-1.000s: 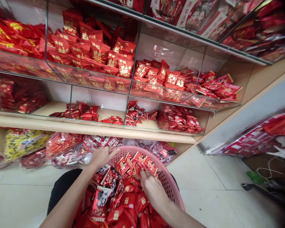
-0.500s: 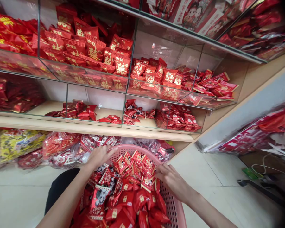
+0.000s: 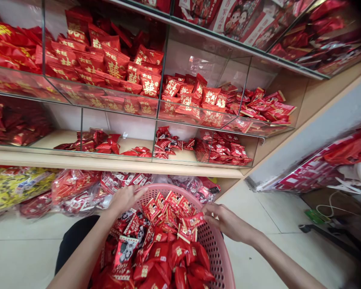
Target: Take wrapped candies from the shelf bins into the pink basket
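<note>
Pale tiled floor (image 3: 255, 277) below, wooden shelves (image 3: 114, 158) across the back, split by glass panels and stocked with gold-lettered bags (image 3: 150, 82). Under the lowest board, plastic sacks (image 3: 75, 186) side by side on the floor, with a yellow sack (image 3: 24, 186) at the left end.

Close in front, pink basket (image 3: 224, 257), round and full of holes along the wall, loaded with mostly red packets. Toward the far side, small packets (image 3: 171, 200) with pale edges; to the left, picture packets (image 3: 126, 251) in red, black and white; nearest, plainer red packets (image 3: 159, 251) with gold marks. Just outside the basket on the left, a dark-clad knee (image 3: 75, 237).

Left hand (image 3: 124, 200) laid on the far left of the rim, touching it, fingers partly stretched along the edge; impossible to make out how firmly closed underneath.

Right hand (image 3: 221, 218) above the basket's right side, thumb and fingers closed on the end of one red packet (image 3: 193, 220). Held nearly level, pointing left from the fingertips, over the right edge of the pile; contact with the packets just below unclear.
</note>
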The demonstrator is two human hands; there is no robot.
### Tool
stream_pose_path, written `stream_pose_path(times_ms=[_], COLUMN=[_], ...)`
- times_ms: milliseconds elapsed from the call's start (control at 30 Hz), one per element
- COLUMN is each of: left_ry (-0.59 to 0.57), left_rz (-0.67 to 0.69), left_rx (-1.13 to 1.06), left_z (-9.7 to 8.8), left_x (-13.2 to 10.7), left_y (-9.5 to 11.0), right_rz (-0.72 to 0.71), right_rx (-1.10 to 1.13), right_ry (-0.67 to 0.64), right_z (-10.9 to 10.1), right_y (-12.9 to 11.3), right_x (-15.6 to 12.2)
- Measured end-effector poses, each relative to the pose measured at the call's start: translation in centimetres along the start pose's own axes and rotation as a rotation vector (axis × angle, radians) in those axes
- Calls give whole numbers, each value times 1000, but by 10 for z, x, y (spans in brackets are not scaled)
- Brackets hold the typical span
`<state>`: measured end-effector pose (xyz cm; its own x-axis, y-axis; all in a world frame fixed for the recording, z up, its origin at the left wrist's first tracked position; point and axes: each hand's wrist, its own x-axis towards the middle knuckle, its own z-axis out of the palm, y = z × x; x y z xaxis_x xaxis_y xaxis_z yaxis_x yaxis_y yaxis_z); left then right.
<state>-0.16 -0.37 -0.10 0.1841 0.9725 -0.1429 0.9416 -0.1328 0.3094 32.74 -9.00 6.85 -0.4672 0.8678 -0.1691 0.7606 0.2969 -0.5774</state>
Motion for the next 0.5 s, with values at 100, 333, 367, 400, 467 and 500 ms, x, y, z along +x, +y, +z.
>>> stream_pose_path(times_ms=[100,333,367,400,467,500], left_ry=[-1,5,4,2,-2,-3], left_rz=[-4,3,4,3,-3,-6], left_rx=[0,-8,-12,-16,-21,-22], left_z=[-1,-1,-1,-1,-1,-2], left_x=[-1,-1,-1,-1,-1,-1], left_y=[1,0,0,0,0,0], right_rz=[54,45,48,54,66,72], right_rx=[113,166,162,162,176,180], right_ry=[16,49,53,55,54,57], right_z=[2,3,3,2,2,3], right_y=[2,-1,-2,-3,-5,-5], right_x=[2,3,3,2,0,-1])
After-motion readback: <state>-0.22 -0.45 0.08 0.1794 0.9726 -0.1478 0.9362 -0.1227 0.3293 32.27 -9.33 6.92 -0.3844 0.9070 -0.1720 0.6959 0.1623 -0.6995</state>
